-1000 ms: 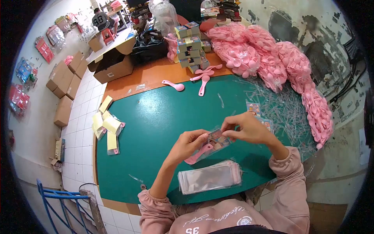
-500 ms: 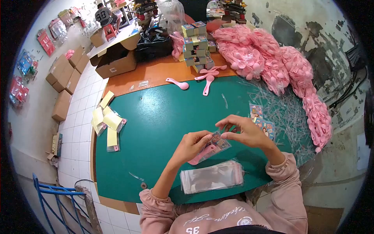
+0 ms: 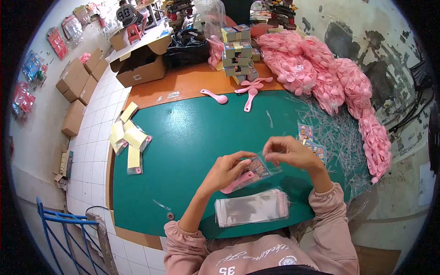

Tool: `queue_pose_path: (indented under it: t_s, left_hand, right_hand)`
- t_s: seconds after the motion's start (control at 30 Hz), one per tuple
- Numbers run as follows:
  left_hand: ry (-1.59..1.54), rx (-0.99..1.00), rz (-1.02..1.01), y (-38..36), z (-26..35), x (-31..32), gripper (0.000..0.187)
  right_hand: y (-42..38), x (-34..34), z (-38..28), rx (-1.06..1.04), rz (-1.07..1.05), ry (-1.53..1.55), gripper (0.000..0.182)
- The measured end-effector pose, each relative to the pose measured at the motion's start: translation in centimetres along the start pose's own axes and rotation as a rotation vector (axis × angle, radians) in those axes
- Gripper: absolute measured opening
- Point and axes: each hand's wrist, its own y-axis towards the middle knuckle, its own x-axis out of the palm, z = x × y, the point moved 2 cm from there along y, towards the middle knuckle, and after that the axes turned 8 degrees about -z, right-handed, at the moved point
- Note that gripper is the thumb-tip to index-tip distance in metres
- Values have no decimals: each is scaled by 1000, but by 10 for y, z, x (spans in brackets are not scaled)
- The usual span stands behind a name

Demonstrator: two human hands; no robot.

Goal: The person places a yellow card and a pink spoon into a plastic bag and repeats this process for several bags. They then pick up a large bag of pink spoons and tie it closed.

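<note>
My left hand (image 3: 223, 171) grips a clear plastic bag (image 3: 273, 171) over the green table. Inside the bag lie a pink spoon (image 3: 237, 182) and a colourful printed card (image 3: 259, 167). Close to the bag's upper right end, my right hand (image 3: 293, 153) has its fingers curled and pinched together. Whatever sits between those fingertips is too small to make out. Just below both hands rests a stack of clear plastic bags (image 3: 252, 210). Partly behind my right wrist are several printed cards (image 3: 316, 149).
Packed bags with yellow card backs (image 3: 134, 136) lie at the left edge of the green table (image 3: 183, 151). Thin clear strips (image 3: 337, 137) are scattered on the right beside bulging bags of pink spoons (image 3: 321, 68). Loose spoons (image 3: 215, 96) and card stacks (image 3: 237, 55) stand behind.
My right hand has drawn its spread fingers together into a pinch and turned at the bag's end. The left hand keeps its hold, and the camera view has shifted slightly.
</note>
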Motion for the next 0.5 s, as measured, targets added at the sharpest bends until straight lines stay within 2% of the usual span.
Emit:
queue_pose_path:
  t_s: [0.03,0.1,0.2,0.33,0.4,0.43,0.5]
  left_hand:
    - [0,0,1,0,-1,2,27]
    - [-103,-46,3,0,-4,6,33]
    - [-55,-8,28,-3,-3,9,38]
    - [-31,-124,-115,-14,-1,-5,39]
    - [16,-60,-239,-23,-21,-16,40]
    - [-124,14,-185,-27,-29,-18,37]
    - [-243,-15,-165,-32,-34,-22,36]
  right_hand:
    - [1,1,1,0,0,-1,19]
    - [5,9,0,-16,-133,-276,19]
    - [8,14,-3,-34,-132,-452,19]
    - [4,10,4,-32,-65,-370,16]
    - [-1,2,5,71,152,-286,18]
    - [-3,0,9,73,153,-283,18]
    - [-4,-1,16,50,142,-267,21]
